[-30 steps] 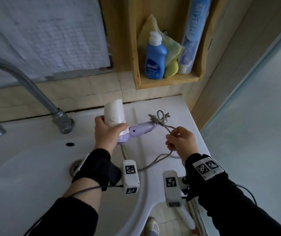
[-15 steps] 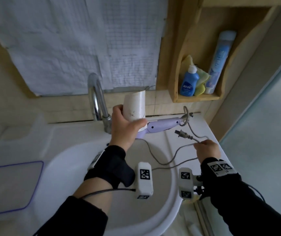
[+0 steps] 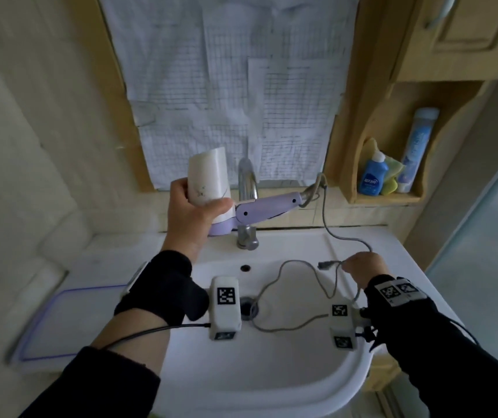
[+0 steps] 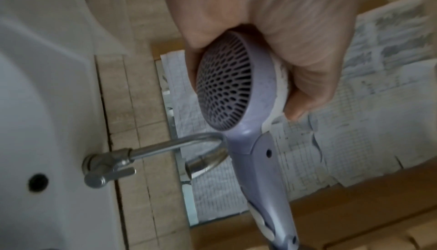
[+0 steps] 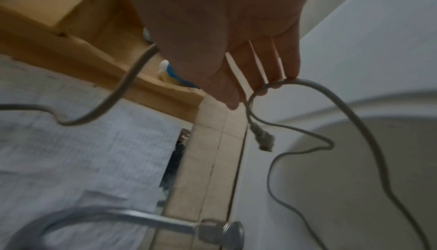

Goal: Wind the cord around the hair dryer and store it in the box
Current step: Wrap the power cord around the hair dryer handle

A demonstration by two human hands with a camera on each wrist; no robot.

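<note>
Left hand (image 3: 192, 215) wraps its fingers around the white barrel of the hair dryer (image 3: 241, 203), held above the sink (image 3: 272, 372) in front of the tap (image 3: 247, 188), which its purple handle partly hides. Right hand (image 3: 362, 267) pinches the grey cord (image 3: 326, 224) near the plug (image 3: 326, 264); from the right wrist its fingertips (image 5: 289, 72) lie close together on the cord. Slack loops hang over the basin. The clear box (image 3: 61, 321) at left is blurred, its edges hard to trace.

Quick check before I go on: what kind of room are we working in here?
Most likely a home bathroom: a white washbasin with a chrome tap, and a wooden wall shelf holding a blue bottle.
</note>
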